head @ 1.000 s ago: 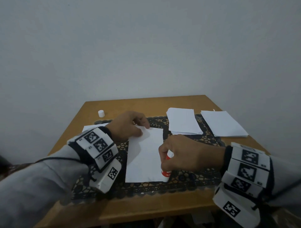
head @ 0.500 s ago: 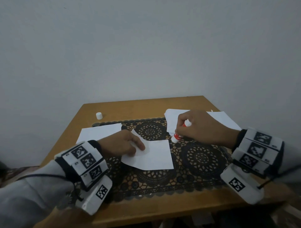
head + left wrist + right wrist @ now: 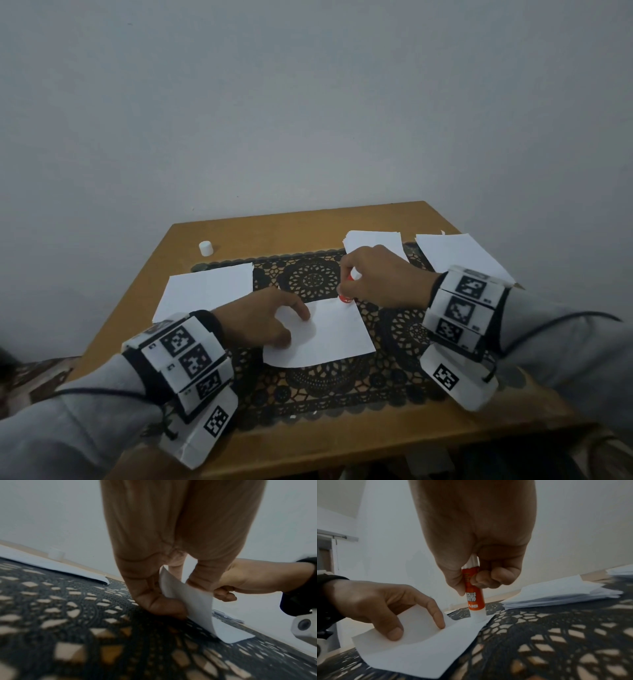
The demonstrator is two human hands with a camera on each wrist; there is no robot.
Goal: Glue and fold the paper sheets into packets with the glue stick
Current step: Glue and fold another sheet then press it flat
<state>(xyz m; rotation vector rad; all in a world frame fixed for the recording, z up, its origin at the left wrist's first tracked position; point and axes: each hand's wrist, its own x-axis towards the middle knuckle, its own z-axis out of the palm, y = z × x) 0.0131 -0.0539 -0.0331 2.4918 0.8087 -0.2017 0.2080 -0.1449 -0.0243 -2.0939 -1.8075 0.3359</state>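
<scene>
Three paper lots flank one folded sheet [image 3: 329, 337]. Left hand [image 3: 260, 320] pinches its flap; right hand [image 3: 382, 275] grips one glue stick [image 3: 474, 596], tip on sheet corner.

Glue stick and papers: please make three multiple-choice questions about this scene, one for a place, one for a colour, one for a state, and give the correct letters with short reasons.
1. Where does the small white cap stand?
A. on the bare table, far left corner
B. on the lace mat
C. on a paper stack

2. What colour is the label of the glue stick?
A. blue
B. orange-red
C. green

3. How does the folded sheet lie under the left hand?
A. fully flat
B. crumpled into a ball
C. near flap lifted and curved

Answers: 1 A, it stands on wood beyond the mat. 2 B, the right wrist view shows it in the right hand. 3 C, the left wrist view shows the flap raised.
</scene>
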